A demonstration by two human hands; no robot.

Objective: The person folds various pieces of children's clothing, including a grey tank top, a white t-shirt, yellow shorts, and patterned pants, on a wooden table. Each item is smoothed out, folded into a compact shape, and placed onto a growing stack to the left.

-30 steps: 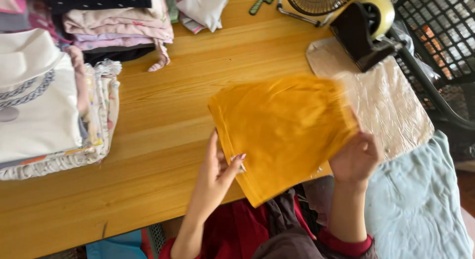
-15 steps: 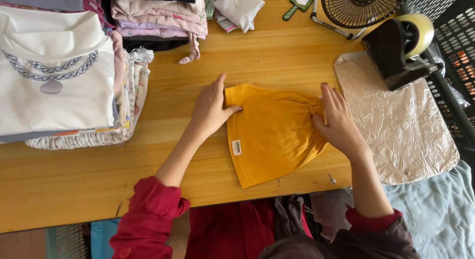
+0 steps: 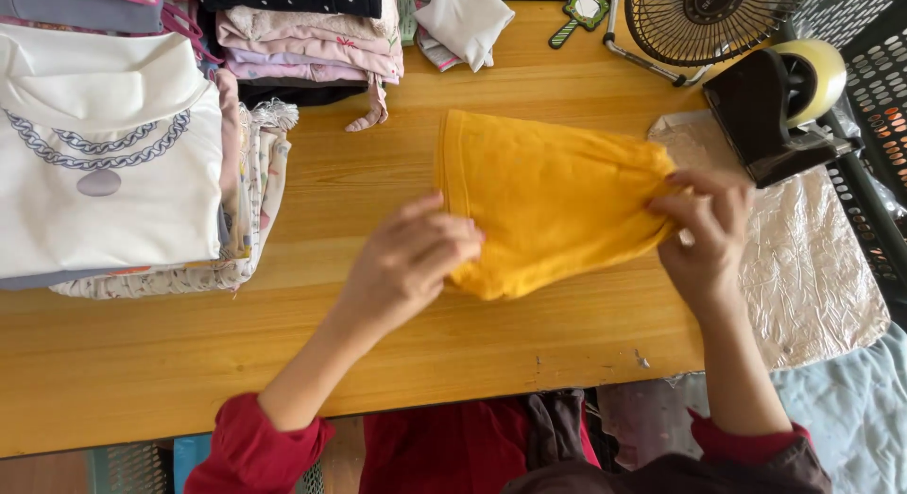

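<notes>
- The mustard-yellow garment (image 3: 553,201) lies folded on the wooden desk (image 3: 359,343), a little right of centre, its stitched hem edge toward the left and its right end gathered into a bunch
- The left hand (image 3: 416,258) sits at the near-left corner of the cloth, fingers curled together and closed on that corner; the right hand (image 3: 704,225) pinches the bunched right end, its grip clamped on the fabric
- To do this fold well, I judge the two hands should pull gently apart so the cloth goes flat and taut, keep the hem edge straight and lined with the desk's grain, and smooth the gathers at the right end before pressing down; otherwise the bundle will end up lumpy
- Left of the garment a pile of folded clothes (image 3: 104,154) is topped by a white top printed with a grey chain and oval pendant motif
- At the far edge a second stack of pink and dark folded clothes (image 3: 302,31) sits beside a loose white cloth (image 3: 463,17)
- A small green, mirror-shaped tag or trinket (image 3: 581,12) lies near a black wire desk fan (image 3: 709,17), whose hub badge is too small to tell
- Right of the garment is a black tape dispenser (image 3: 779,107) with a pale yellow roll, standing on a crinkled silvery sheet (image 3: 812,267); no sewn label shows on the yellow cloth
</notes>
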